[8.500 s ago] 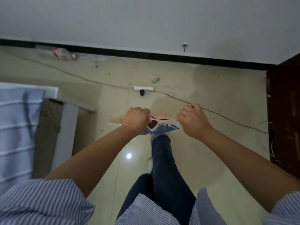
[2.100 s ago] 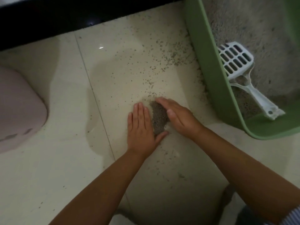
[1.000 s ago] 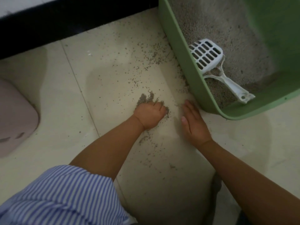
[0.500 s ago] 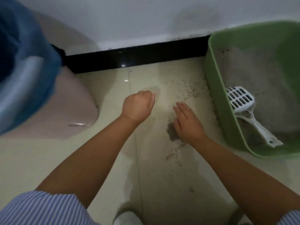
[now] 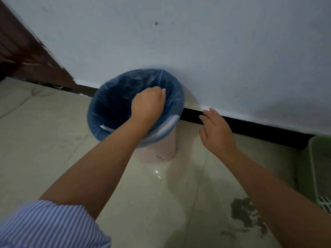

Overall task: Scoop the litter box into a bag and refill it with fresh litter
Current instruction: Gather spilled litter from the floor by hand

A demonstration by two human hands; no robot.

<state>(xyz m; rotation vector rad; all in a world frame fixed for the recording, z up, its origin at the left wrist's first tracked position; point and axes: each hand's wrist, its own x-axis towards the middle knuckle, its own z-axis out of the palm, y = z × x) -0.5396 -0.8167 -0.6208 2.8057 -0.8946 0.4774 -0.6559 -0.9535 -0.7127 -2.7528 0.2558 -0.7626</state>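
- The floor (image 5: 53, 158) carries everything here, and the wall (image 5: 215, 51) runs behind it with a dark skirting strip along its foot.
- The bin (image 5: 157, 149) stands against that wall, lined with a blue bag (image 5: 111, 104) folded over its rim; this is where the litter goes.
- The litter box (image 5: 311, 167) shows only as a green edge at the far right, with a corner of the white scoop (image 5: 325, 203) inside it.
- Your left hand (image 5: 147, 104) is curled into a fist over the mouth of the bag (it probably holds gathered litter, though nothing shows between the fingers).
- Your right hand (image 5: 217, 131) hovers beside the bin, fingers relaxed and holding nothing.
- A dark heap of spilled litter (image 5: 245, 213) lies on the floor near your right forearm.
- The step in hand looks like clearing the spill: spread the left fingers well inside the bag, then go back for the heap.
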